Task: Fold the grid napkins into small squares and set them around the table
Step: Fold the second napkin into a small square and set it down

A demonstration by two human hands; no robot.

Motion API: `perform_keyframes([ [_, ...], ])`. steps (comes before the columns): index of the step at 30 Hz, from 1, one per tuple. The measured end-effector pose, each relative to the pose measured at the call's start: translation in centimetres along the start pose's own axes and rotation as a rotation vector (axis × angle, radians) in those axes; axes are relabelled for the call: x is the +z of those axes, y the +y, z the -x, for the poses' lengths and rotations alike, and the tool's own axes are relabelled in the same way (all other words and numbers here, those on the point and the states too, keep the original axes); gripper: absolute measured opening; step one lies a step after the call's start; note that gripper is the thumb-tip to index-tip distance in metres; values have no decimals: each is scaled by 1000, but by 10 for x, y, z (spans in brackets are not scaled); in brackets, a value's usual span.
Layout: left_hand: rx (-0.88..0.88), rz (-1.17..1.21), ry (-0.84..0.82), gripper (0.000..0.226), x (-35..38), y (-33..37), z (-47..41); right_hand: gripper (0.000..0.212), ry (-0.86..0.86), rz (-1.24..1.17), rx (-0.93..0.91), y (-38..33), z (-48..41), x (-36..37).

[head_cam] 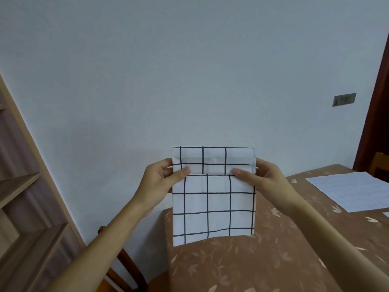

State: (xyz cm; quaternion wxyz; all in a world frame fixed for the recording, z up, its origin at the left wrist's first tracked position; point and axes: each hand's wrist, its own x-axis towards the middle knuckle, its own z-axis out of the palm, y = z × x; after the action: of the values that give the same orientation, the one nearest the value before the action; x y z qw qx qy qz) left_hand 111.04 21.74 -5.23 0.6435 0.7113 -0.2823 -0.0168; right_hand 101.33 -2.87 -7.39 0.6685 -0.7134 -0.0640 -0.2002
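1. A white cloth napkin with a thin black grid hangs upright in the air above the near-left part of the desk, held up in front of the pale wall. Its top part is folded over toward the viewer, so a narrower band of grid lies above a lower panel; the fold edge runs level between the two thumbs. The lower corners hang free, and the bottom edge hides a strip of the desk behind it.
2. The left hand pinches the napkin's left edge at the fold, thumb on the front, the other fingers hidden behind the cloth.
3. The right hand grips the right edge at the same height, thumb pressed on the front, its fingers partly hidden too. Both forearms are bare and run out of the bottom of the view.
4. The desk wears a brown tablecloth printed with pale leaves.
5. On its far right lies a second flat white grid napkin, its grid faint and hard to make out, cut off by the right edge.
6. A dark wooden chair shows partly at the desk's left.
7. A light wooden shelf unit is cropped at left.
8. A grey wall plate shows no readable marking.
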Motion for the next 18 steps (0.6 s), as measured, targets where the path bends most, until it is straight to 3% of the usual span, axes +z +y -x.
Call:
perform_keyframes([
  [5,-118,84,-146,23,-8,5,1,18,27,-111,-27,-1,-3,-3],
  [9,-189,187,-129,51,-12,4,-2,56,-38,-125,-6,6,-6,-9],
  [11,-204,252,-123,46,-13,3,-3,61,-61,-139,11,8,-6,-10],
  [15,-144,232,-35,18,-11,2,-5,38,-56,-237,58,10,-7,-9],
  [18,-107,211,16,29,-10,1,-6,35,-55,-379,141,9,-7,-8],
])
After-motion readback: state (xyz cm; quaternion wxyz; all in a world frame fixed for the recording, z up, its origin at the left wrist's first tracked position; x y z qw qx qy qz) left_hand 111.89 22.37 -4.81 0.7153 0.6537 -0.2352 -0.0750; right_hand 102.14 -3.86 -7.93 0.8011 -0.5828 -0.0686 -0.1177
